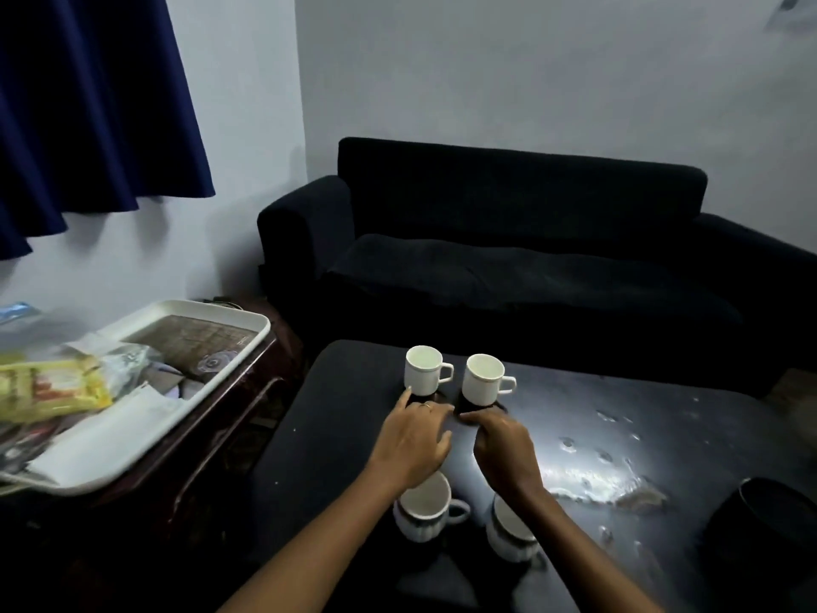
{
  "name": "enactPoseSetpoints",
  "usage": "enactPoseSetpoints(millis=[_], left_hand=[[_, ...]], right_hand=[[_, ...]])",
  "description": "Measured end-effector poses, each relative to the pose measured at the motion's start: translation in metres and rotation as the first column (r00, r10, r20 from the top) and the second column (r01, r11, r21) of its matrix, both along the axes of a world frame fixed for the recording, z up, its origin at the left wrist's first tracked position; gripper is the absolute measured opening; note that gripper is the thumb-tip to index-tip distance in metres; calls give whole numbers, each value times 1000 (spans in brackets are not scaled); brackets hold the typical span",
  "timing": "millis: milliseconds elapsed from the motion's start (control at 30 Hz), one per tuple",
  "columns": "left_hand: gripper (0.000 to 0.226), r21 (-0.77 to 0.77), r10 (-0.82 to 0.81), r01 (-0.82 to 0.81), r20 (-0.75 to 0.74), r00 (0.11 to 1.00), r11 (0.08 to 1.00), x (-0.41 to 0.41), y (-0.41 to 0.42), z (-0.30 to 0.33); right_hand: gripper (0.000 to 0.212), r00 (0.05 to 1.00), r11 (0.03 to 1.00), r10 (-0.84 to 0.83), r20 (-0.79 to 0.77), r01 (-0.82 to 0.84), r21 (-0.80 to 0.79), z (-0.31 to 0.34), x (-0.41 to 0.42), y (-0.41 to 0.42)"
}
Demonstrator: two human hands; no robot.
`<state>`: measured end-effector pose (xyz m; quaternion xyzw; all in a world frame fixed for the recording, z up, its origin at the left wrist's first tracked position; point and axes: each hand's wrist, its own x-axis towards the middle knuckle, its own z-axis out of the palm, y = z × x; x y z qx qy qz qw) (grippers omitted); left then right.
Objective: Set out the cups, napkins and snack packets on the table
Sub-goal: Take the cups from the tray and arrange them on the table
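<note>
My left hand (413,440) lies flat, fingers spread by the far left cup (423,370); my right hand (504,444) is loosely curled, its hold unclear. Pulling back, my forearms could clip the near cups (424,508) below.

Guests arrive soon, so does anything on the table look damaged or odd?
Yes: the dark tabletop has a scuffed, pitted patch, shiny under the light, right of the four white ceramic cups. The cups stand upright; nothing looks spilled.
</note>
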<state>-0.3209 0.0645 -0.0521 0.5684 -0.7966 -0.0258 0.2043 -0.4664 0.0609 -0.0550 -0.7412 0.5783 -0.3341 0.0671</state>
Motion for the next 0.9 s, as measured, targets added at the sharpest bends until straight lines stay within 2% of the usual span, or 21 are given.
enactPoseSetpoints(millis=[167,300,467,567,667,900], left_hand=[[37,-57,-12,6,-100,995,998,12,47,-7],[40,-70,-9,0,-132,991,998,18,77,-12],[43,-76,-60,49,-155,986,996,23,108,-17],[41,-61,-16,10,-99,995,998,27,119,-24],[41,-92,-2,1,-11,1000,996,32,125,-31],[57,-118,-37,52,130,991,992,36,132,-37]], right_hand=[[33,997,996,76,29,-74,-50,5,18,54],[55,995,994,100,28,-99,-40,-1,27,92],[33,993,965,84,-88,-103,-242,-14,36,116],[38,989,954,60,-136,-97,-284,-25,40,123],[52,982,947,75,-171,-124,-295,-32,42,128],[60,978,943,51,-200,-113,-312,-48,45,129]])
